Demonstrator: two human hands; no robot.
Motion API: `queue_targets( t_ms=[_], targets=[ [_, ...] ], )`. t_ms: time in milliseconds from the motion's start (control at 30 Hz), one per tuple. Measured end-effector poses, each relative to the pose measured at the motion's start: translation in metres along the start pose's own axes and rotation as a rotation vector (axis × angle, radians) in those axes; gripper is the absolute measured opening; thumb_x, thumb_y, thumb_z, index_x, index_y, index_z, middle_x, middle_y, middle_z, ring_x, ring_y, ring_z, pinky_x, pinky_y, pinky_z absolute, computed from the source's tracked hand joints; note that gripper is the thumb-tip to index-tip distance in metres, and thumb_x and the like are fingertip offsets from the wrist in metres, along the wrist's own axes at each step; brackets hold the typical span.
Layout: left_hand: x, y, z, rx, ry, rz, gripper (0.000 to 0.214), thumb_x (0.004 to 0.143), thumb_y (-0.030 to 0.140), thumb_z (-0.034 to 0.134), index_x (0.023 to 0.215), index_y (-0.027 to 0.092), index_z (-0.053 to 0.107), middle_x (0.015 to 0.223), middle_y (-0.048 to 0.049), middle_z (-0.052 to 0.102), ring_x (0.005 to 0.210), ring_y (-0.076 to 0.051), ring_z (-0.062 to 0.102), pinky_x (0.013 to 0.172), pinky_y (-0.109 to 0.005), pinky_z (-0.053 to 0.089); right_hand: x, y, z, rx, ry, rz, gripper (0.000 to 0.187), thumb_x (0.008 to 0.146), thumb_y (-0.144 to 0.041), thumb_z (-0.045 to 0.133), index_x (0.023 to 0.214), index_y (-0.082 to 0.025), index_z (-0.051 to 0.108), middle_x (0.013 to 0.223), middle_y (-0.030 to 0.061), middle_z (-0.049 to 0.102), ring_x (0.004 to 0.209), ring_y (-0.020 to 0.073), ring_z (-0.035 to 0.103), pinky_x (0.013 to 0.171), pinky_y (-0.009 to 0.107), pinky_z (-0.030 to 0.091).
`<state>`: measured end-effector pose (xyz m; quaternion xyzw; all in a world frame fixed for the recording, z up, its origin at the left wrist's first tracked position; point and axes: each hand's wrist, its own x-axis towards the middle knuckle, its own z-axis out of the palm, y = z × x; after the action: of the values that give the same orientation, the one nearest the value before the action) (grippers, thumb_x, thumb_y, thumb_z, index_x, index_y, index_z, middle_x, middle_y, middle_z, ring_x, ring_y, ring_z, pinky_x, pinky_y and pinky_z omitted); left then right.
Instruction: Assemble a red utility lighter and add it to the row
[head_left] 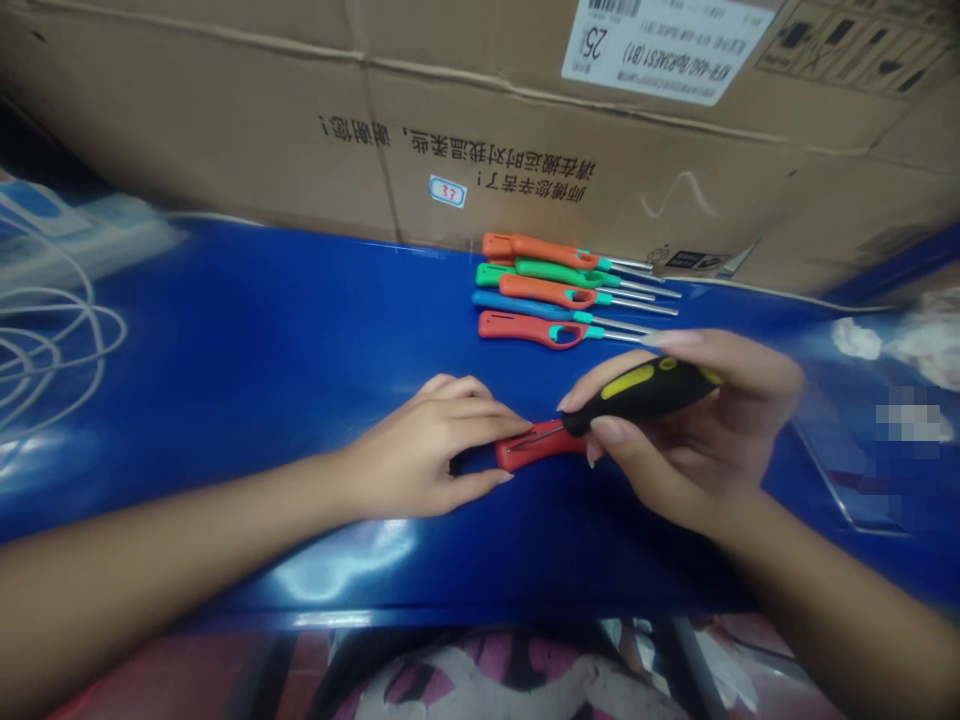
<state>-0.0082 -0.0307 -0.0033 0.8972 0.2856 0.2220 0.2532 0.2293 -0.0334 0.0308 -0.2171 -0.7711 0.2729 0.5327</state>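
My right hand (pixel 694 430) grips a screwdriver (pixel 645 392) with a black and yellow handle; its thin shaft points left at a red lighter body (pixel 536 446) lying on the blue table (pixel 247 350). My left hand (pixel 427 450) pinches the left end of that red piece between thumb and fingers, pressing it to the table. The screwdriver's tip touches the red piece near its middle. The right end of the red piece is hidden behind my right fingers.
A row of several long-nosed lighters (pixel 559 300) in orange, green, blue and red lies behind my hands. A big cardboard box (pixel 465 110) walls off the table's back. White cables (pixel 45 340) lie at the left. Patterned cloth (pixel 487 680) shows below the table's front edge.
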Motion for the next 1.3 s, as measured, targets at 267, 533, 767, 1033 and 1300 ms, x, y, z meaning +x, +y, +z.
queue_targets(
  t_ms=[267,533,767,1033,1300],
  targets=[
    [-0.002,0.0,0.001,-0.012,0.021,0.017,0.038,0.09,0.03,0.067,0.127,0.022,0.064,0.121,-0.0071,0.072,0.112,-0.023,0.059,0.098,-0.039,0.039,0.011,-0.011,-0.01,-0.091,-0.168,0.155,0.059,0.091,-0.017,0.064,0.143,-0.036,0.044,0.121,0.0065,0.068,0.092,0.0216,0.071,0.065,0.033,0.064],
    [-0.003,0.004,-0.001,0.004,0.019,0.021,0.036,0.091,0.03,0.066,0.126,0.021,0.065,0.119,-0.0074,0.072,0.11,-0.023,0.06,0.097,-0.038,0.04,0.041,-0.024,-0.011,-0.572,-0.25,-0.029,0.043,0.093,-0.026,0.063,0.135,-0.028,0.058,0.117,0.0033,0.073,0.068,0.0147,0.068,0.071,0.031,0.059],
    [-0.005,0.002,0.0,-0.003,0.04,0.046,0.032,0.091,0.031,0.066,0.122,0.022,0.067,0.115,-0.0075,0.073,0.108,-0.023,0.06,0.095,-0.038,0.041,0.045,-0.028,-0.009,-0.586,-0.261,-0.227,0.035,0.089,-0.028,0.07,0.124,-0.03,0.066,0.101,0.002,0.077,0.084,0.0207,0.073,0.079,0.034,0.061],
    [-0.004,0.0,0.002,-0.008,0.01,0.037,0.034,0.092,0.031,0.066,0.126,0.021,0.064,0.121,-0.0064,0.071,0.11,-0.023,0.059,0.096,-0.038,0.039,0.036,-0.021,-0.018,-0.317,-0.286,-0.012,0.041,0.095,-0.025,0.062,0.134,-0.034,0.061,0.119,0.0016,0.073,0.075,0.0163,0.072,0.064,0.031,0.062],
    [-0.002,-0.003,0.003,-0.018,0.011,0.046,0.034,0.092,0.03,0.066,0.124,0.02,0.064,0.12,-0.0067,0.071,0.11,-0.023,0.059,0.097,-0.039,0.04,0.032,-0.023,-0.012,-0.324,-0.214,0.064,0.041,0.1,-0.028,0.051,0.14,-0.034,0.056,0.125,0.0036,0.071,0.08,0.0197,0.073,0.063,0.036,0.064]
  ],
)
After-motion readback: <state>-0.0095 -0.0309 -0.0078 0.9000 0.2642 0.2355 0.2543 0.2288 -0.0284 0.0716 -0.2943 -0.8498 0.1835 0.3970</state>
